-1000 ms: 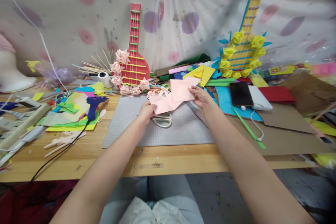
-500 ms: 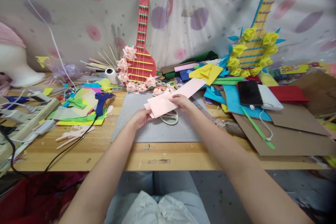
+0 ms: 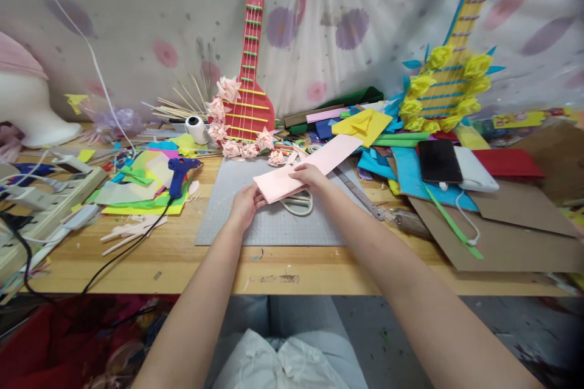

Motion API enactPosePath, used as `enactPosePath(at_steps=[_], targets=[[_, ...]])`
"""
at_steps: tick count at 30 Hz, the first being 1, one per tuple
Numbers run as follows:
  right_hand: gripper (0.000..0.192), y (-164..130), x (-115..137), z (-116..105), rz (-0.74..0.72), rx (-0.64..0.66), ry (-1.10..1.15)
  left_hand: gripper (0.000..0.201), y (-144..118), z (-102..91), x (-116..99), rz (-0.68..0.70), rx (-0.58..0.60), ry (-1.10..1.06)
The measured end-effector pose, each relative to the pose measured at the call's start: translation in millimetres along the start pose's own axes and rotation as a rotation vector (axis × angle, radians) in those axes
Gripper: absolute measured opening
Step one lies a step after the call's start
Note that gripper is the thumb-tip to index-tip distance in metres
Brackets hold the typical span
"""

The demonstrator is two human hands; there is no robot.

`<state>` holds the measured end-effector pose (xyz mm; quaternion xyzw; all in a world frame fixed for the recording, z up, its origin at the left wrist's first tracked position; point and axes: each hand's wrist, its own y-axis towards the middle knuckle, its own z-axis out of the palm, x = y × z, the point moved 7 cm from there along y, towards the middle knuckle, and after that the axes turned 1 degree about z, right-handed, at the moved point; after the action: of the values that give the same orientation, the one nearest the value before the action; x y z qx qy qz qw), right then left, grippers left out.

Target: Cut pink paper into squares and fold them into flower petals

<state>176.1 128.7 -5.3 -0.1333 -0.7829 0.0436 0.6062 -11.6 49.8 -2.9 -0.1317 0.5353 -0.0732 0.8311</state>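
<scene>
A long strip of pale pink paper (image 3: 335,155), folded over at its near left end, is held above the grey cutting mat (image 3: 219,219). My right hand (image 3: 310,176) pinches the strip near its middle, thumb on top. At the lower left corner my left hand (image 3: 246,203) grips the folded end, its fingers partly under the paper. Below the paper, the pale handles of scissors (image 3: 298,203) show on the mat; their blades are hidden. Behind stands a red paper guitar (image 3: 249,112) trimmed with pink paper flowers (image 3: 227,90).
A blue glue gun (image 3: 177,176) rests on coloured paper sheets (image 3: 137,188) at left, its black cord crossing the table. A metal ruler (image 3: 360,194) lies right of the scissors. Farther right are a black phone (image 3: 437,161), cardboard (image 3: 497,243) and a yellow guitar (image 3: 440,88).
The paper layers at the left end, earlier offset with a corner sticking out, now lie even in one folded edge. My left hand has shifted slightly at that end.
</scene>
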Motion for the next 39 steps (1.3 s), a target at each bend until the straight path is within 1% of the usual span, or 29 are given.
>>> enactPosePath(at_steps=[4, 8, 13, 19, 22, 26, 32, 36, 39], targets=[[0.026, 3, -2, -2, -0.018, -0.009, -0.043, 0.018, 2, 0.1, 2, -0.029, -0.057, 0.038], [0.027, 5, -5, -2, -0.030, -0.020, -0.095, 0.007, 2, 0.5, 3, -0.051, -0.110, 0.071], [0.029, -1, -2, -1, -0.099, -0.038, -0.194, 0.009, 2, -0.3, 4, -0.068, -0.151, 0.066], [0.026, -11, 2, 4, -0.240, -0.018, -0.251, 0.010, 1, -0.5, 4, -0.082, -0.149, 0.061], [0.026, -12, 1, 5, -0.276, -0.008, -0.232, 0.008, 0, 0.6, 2, -0.078, -0.138, 0.072], [0.027, -14, 1, 5, -0.257, 0.008, -0.198, 0.008, -2, 2.7, 0, -0.066, -0.125, 0.079], [0.028, -18, 3, 4, -0.252, 0.005, -0.193, 0.009, 0, 0.8, 2, -0.064, -0.146, 0.082], [0.030, -14, 0, 4, -0.195, 0.029, -0.188, 0.012, 1, 0.0, 4, -0.070, -0.137, 0.084], [0.030, -9, 2, 1, -0.157, 0.006, -0.240, 0.013, 1, 0.2, 4, -0.069, -0.127, 0.079]])
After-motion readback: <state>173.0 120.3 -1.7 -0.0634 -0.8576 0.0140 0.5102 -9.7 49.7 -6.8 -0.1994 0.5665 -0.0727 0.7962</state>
